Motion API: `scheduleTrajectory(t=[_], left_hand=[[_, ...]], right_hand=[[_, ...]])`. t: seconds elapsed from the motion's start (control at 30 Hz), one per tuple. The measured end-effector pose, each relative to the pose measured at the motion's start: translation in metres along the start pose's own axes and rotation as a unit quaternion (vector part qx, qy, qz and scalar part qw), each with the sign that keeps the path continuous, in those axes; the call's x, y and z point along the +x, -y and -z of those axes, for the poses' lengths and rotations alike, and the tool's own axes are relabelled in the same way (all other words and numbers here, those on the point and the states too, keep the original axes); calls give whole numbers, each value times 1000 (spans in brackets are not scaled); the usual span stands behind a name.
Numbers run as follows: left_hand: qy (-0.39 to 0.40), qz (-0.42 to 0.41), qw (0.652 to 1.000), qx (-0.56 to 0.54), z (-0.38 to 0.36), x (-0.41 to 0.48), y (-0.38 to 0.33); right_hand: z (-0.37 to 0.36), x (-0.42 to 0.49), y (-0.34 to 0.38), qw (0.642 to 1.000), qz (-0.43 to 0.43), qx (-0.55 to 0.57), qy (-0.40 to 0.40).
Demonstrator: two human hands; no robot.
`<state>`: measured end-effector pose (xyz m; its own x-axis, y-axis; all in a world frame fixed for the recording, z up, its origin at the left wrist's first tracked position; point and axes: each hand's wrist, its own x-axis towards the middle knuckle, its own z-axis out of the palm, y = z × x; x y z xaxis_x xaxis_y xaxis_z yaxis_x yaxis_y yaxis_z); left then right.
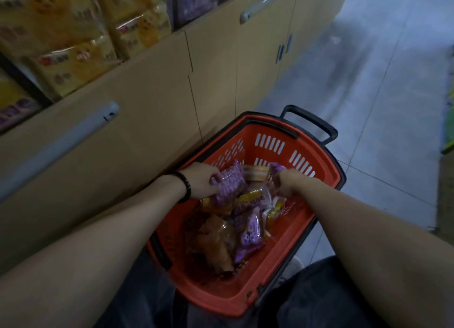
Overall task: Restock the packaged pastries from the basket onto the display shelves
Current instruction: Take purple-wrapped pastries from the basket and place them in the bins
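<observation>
In the lower centre of the frame, the left hand (201,180) grips a purple wrapped pastry pack (229,184) from its left edge. The pack's long axis runs up-frame, atop the pile in the red plastic basket (326,177). The right hand (287,181) curls over packs just right; whether it holds one I cannot tell. The display shelves (173,8) lie upper left, on the left hand's side.

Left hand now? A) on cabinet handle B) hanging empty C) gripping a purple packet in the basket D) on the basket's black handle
C: the left hand curls round a purple packet inside the red basket.
</observation>
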<state>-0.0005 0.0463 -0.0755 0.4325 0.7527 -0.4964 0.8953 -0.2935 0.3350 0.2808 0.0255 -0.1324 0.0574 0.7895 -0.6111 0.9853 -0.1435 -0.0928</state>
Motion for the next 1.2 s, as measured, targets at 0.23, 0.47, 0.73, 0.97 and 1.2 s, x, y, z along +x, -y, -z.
scheduleTrajectory(t=[0.23, 0.47, 0.73, 0.97, 1.2], left_hand=[[21, -9, 1000, 10, 3, -3, 4], [-61, -25, 995, -75, 15, -5, -7], [-87, -47, 980, -172, 25, -13, -21], [-61, -24, 993, -98, 27, -12, -6], [-1, 41, 999, 17, 38, -32, 19]], right_hand=[[30, -2, -11, 975, -21, 177, -135], [67, -26, -5, 960, 142, 184, -155], [75, -49, 51, 919, 355, 133, -106], [58, -41, 82, 890, 337, 279, -130], [38, 5, 70, 986, 123, 97, -62]])
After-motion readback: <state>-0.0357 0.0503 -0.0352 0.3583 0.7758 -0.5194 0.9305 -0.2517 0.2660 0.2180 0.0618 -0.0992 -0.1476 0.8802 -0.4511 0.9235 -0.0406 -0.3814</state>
